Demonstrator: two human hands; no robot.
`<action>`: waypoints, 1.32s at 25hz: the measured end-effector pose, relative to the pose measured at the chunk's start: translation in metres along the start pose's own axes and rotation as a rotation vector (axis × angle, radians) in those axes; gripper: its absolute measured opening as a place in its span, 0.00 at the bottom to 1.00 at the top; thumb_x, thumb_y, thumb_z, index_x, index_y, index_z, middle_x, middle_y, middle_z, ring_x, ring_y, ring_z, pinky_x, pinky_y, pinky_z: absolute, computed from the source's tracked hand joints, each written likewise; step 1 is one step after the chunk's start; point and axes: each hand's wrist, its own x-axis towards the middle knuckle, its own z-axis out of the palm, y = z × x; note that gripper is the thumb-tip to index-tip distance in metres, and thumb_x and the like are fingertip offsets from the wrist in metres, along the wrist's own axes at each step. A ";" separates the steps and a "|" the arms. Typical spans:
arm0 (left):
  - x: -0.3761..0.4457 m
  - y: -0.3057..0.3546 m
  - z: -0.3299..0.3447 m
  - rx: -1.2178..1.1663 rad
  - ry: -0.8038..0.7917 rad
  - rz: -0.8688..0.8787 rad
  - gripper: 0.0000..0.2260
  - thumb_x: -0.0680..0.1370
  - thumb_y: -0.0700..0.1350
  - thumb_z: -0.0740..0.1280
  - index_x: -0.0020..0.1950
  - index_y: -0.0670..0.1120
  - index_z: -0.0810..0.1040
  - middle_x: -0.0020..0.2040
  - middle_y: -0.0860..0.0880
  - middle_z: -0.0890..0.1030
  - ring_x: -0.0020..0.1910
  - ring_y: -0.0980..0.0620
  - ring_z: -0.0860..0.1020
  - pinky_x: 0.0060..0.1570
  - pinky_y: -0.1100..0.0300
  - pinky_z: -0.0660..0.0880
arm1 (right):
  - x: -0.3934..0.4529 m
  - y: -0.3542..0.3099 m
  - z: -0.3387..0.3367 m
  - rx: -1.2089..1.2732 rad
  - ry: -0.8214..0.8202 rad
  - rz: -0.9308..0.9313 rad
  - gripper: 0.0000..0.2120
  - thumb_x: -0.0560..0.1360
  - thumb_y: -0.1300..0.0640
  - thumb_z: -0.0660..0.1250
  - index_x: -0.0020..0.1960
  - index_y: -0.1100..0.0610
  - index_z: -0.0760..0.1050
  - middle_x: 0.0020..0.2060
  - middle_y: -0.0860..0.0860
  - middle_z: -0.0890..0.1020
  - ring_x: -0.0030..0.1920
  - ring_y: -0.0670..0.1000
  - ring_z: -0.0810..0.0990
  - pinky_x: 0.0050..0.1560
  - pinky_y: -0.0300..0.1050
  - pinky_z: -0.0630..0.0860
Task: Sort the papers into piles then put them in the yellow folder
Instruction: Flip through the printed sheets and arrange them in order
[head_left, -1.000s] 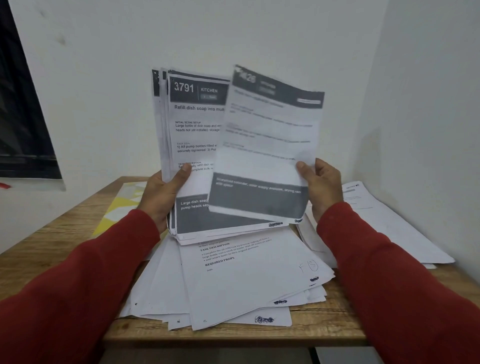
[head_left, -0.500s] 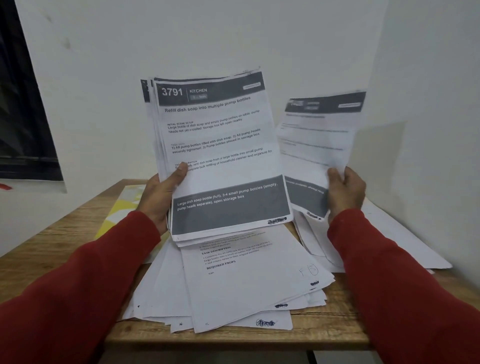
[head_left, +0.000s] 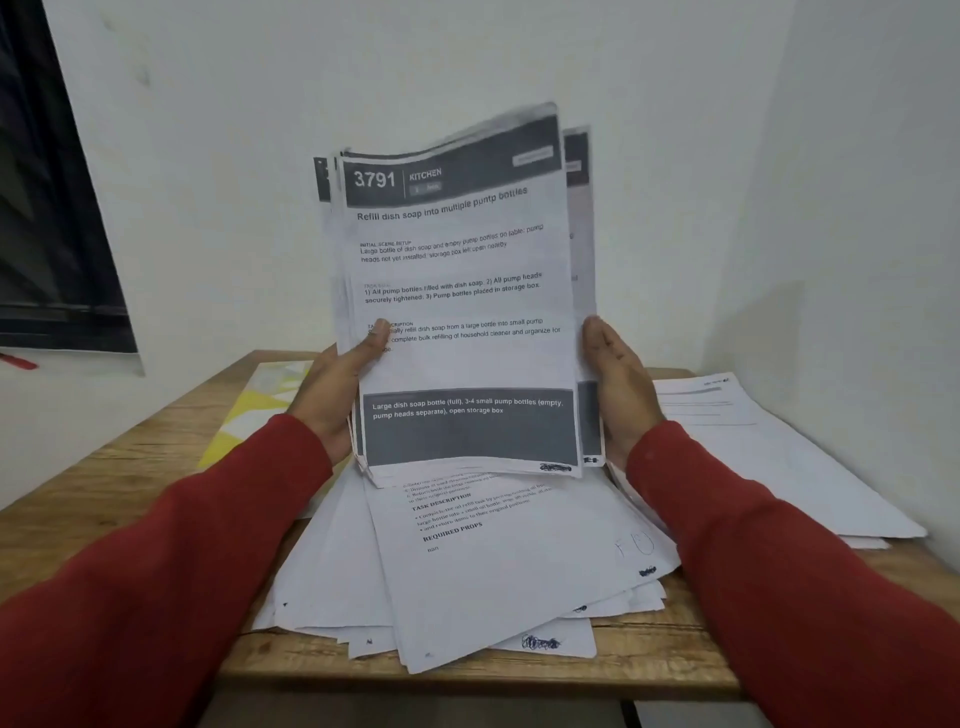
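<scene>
I hold a stack of printed papers (head_left: 462, 291) upright in front of me, above the table. Its front sheet has a dark header reading 3791 KITCHEN. My left hand (head_left: 337, 395) grips the stack's left edge, thumb on the front sheet. My right hand (head_left: 618, 384) is at the right edge, fingers hidden behind a sheet (head_left: 582, 208) that sits at the back of the stack and sticks out to the right. A messy pile of loose papers (head_left: 493, 571) lies on the table below. The yellow folder (head_left: 249, 410) lies flat at the back left, partly hidden by my left arm.
A second, flatter pile of papers (head_left: 753, 452) lies at the right by the side wall. The wooden table (head_left: 130, 467) stands in a corner, with white walls behind and to the right. A dark window (head_left: 52, 208) is at the far left.
My right hand pulled one sheet off the front, swung it out to the right, then brought it in behind the stack. The left hand kept the stack and shifted it to the right.
</scene>
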 end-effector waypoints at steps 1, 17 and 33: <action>0.000 -0.001 0.001 0.013 -0.003 -0.003 0.24 0.78 0.54 0.70 0.72 0.45 0.74 0.66 0.43 0.80 0.64 0.40 0.79 0.62 0.38 0.75 | -0.002 -0.001 0.002 -0.017 -0.036 0.024 0.26 0.80 0.37 0.60 0.67 0.54 0.76 0.62 0.53 0.82 0.63 0.54 0.81 0.67 0.58 0.74; -0.011 0.002 0.020 0.139 0.053 0.145 0.12 0.81 0.49 0.65 0.60 0.44 0.80 0.53 0.45 0.86 0.48 0.47 0.86 0.43 0.55 0.83 | -0.002 -0.004 0.003 -0.113 0.166 -0.136 0.17 0.81 0.55 0.66 0.34 0.52 0.77 0.28 0.41 0.79 0.30 0.42 0.75 0.33 0.36 0.73; -0.011 0.013 0.013 0.080 0.092 0.188 0.15 0.79 0.48 0.68 0.64 0.43 0.79 0.54 0.45 0.86 0.49 0.47 0.85 0.42 0.55 0.82 | 0.021 -0.001 -0.053 -0.240 0.622 -0.085 0.11 0.77 0.54 0.71 0.38 0.57 0.79 0.31 0.48 0.78 0.32 0.48 0.73 0.38 0.43 0.72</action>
